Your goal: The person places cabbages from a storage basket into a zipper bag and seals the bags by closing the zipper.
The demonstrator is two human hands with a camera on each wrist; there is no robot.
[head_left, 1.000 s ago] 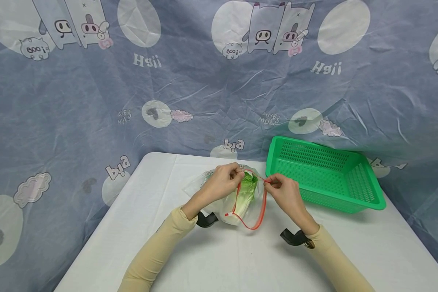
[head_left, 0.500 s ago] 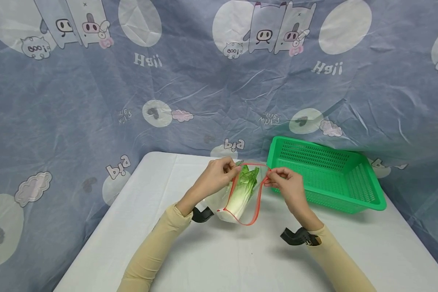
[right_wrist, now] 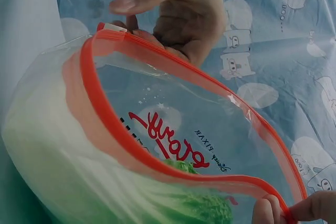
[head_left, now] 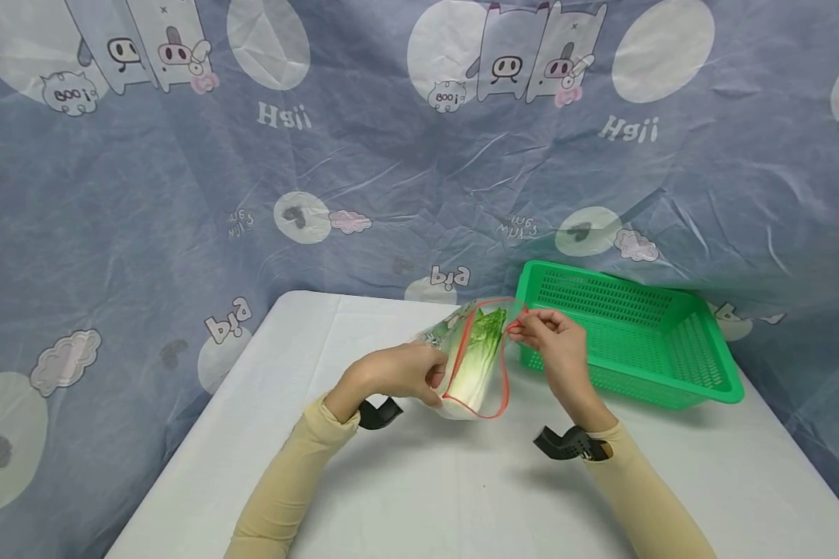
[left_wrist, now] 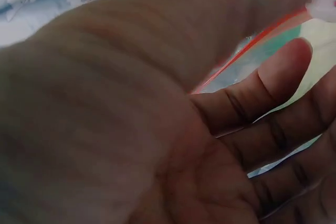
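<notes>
A clear zip bag with a red zip rim stands at the middle of the table, its mouth spread wide. Inside it lies a Chinese cabbage, green leaves toward the far end, white base toward me. My right hand pinches the rim's far right corner between thumb and fingers. The left hand is at the near left corner, beside the white slider. In the right wrist view its thumb stands apart from the slider, with fingers behind the rim. The left wrist view shows those fingers loosely extended.
A green perforated basket stands at the back right, just beyond my right hand. White cloth covers the table. A patterned grey-blue curtain hangs behind the table's far edge.
My left hand has left the rim's far left part and come down toward me to the slider corner. The right hand keeps its pinch, slightly farther right and up. The bag mouth is wider.
</notes>
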